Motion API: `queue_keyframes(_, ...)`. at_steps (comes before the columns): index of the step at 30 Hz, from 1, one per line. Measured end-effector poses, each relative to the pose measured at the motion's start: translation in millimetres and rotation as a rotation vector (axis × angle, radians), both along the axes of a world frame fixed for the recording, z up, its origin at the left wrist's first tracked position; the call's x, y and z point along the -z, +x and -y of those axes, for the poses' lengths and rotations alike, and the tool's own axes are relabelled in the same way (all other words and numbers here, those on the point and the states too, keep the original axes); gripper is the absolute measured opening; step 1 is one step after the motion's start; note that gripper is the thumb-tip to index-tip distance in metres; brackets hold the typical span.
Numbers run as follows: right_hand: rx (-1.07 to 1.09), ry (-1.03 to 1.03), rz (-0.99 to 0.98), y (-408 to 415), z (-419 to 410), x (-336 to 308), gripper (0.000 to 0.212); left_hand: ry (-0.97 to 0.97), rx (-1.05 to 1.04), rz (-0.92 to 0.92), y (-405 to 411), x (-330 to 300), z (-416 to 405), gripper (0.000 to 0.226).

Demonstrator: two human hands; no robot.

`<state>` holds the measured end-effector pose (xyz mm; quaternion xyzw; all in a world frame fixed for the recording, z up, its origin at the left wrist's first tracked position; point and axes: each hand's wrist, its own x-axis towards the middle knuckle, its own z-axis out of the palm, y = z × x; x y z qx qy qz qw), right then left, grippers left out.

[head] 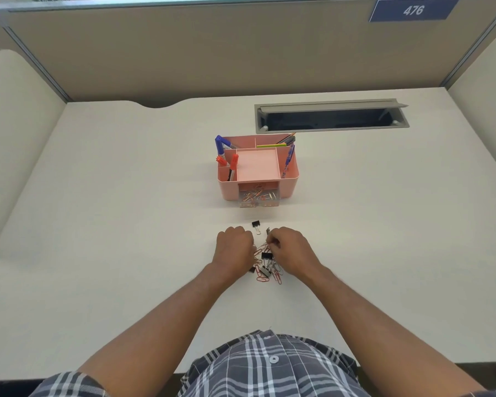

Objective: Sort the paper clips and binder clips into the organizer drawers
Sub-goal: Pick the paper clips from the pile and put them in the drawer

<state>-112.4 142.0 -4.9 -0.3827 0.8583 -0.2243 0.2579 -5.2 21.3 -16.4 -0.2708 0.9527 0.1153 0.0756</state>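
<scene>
Your left hand (235,247) is curled knuckles-up at the pile of paper clips and binder clips (267,267) on the desk (112,224); whether it holds anything is unclear. Your right hand (291,250) pinches paper clips. The pink organizer's clear drawer (259,197) stands open beyond, holding paper clips.
</scene>
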Motion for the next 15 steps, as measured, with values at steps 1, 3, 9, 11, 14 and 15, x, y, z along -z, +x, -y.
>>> queue_keyframes(1, -0.004, -0.001, 0.0, 0.3, 0.4, 0.7, 0.019, 0.004, 0.006, 0.007, 0.1, -0.1, -0.1, 0.014)
queue_keyframes(3, -0.008, -0.001, 0.0, 1.1, 1.6, 1.9, 0.019, 0.02, 0.012, 0.002, 0.8, 0.2, -0.5, 0.013)
queue_keyframes(9, 0.029, -0.009, 0.019, -0.3, -0.3, 4.6, 0.02, 0.116, -0.09, -0.131, 5.7, -1.1, 9.5, 0.033)
queue_keyframes(11, 0.063, -0.028, 0.053, -1.0, -3.6, 5.7, 0.019, 0.118, -0.125, -0.134, 11.6, -0.9, 16.8, 0.028)
queue_keyframes(14, 0.086, -0.048, 0.084, -1.3, -5.2, 6.1, 0.018, 0.135, -0.13, -0.11, 18.7, -1.3, 21.5, 0.021)
queue_keyframes(15, 0.086, -0.047, 0.085, -1.2, -5.1, 5.7, 0.018, 0.14, -0.119, -0.092, 19.9, -1.9, 20.6, 0.019)
